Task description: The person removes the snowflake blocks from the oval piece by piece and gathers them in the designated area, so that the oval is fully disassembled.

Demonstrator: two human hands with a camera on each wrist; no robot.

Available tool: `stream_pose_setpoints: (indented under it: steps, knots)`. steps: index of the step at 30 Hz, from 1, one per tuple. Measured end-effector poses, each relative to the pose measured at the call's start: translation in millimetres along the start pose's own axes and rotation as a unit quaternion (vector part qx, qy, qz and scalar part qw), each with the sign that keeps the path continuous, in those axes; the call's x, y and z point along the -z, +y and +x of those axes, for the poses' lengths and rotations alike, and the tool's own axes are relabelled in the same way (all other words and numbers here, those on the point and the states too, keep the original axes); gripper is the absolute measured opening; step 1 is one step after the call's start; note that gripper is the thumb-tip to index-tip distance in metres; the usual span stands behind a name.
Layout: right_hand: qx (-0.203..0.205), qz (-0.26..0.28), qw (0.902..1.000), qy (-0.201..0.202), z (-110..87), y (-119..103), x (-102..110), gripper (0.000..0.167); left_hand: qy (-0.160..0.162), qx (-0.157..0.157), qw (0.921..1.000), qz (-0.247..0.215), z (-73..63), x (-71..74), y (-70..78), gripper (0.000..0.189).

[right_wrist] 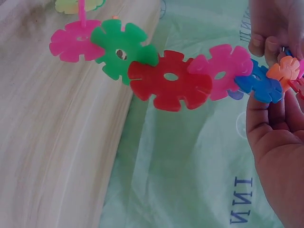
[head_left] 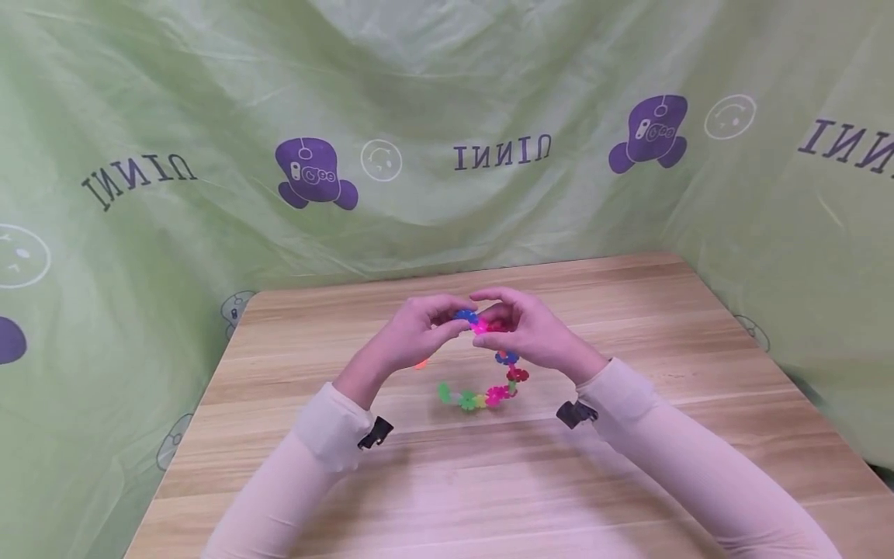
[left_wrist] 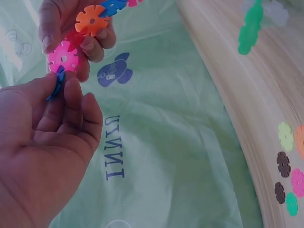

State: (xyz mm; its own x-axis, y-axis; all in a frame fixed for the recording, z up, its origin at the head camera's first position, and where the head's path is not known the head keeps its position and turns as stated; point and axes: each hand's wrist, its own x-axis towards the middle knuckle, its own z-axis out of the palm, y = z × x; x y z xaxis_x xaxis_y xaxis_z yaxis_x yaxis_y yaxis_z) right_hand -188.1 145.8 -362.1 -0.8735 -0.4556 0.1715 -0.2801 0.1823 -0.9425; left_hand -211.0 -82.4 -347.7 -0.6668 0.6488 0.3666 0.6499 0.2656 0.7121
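My left hand (head_left: 422,332) pinches a blue snowflake disc (left_wrist: 58,84) between thumb and fingers. Right beside it, my right hand (head_left: 531,330) holds the neighbouring end of a chain of slotted plastic snowflake discs, near a pink disc (left_wrist: 63,57). The blue disc touches the pink one; whether their slots are joined I cannot tell. From my right hand the chain hangs in a curve, with an orange disc (left_wrist: 91,20), a red disc (right_wrist: 171,80) and a green disc (right_wrist: 124,50) among several others. Fingers hide part of the held end.
Both hands are above a wood-grain table (head_left: 293,365). Loose discs lie on it, including a dark brown disc (left_wrist: 283,164) and an orange disc (head_left: 421,363) by my left hand. A green printed curtain (head_left: 433,217) surrounds the table's back and sides.
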Motion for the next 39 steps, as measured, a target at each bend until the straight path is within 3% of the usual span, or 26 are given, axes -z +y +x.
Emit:
stream_pose_setpoints:
  steps: [5,10,17,21,31,39]
  knots:
    - [0.007,0.002,0.9999,0.008,-1.6,2.4,0.3,0.060,0.018,0.015,0.9992,-0.033,-1.4,1.8,2.5,0.019]
    - [0.007,0.001,0.9994,0.035,-5.9,5.4,2.5,0.041,0.050,0.022,0.9968,-0.057,-2.8,4.3,2.1,0.013]
    - [-0.013,0.003,0.9987,0.049,-8.9,4.9,3.1,0.035,0.061,0.022,0.9958,-0.065,-4.1,5.0,1.2,0.009]
    - [-0.018,-0.002,0.9984,0.054,-9.4,4.5,4.2,0.034,0.067,0.010,0.9962,-0.055,-4.0,3.9,1.9,0.007]
    - [-0.008,-0.007,0.9987,0.050,-12.3,3.6,4.7,0.028,0.084,-0.058,0.9943,-0.032,-4.8,0.1,1.4,0.006]
    - [-0.008,-0.021,0.9978,0.062,-12.9,0.8,6.3,0.027,0.102,-0.043,0.9920,-0.059,-4.0,-1.0,2.5,0.006]
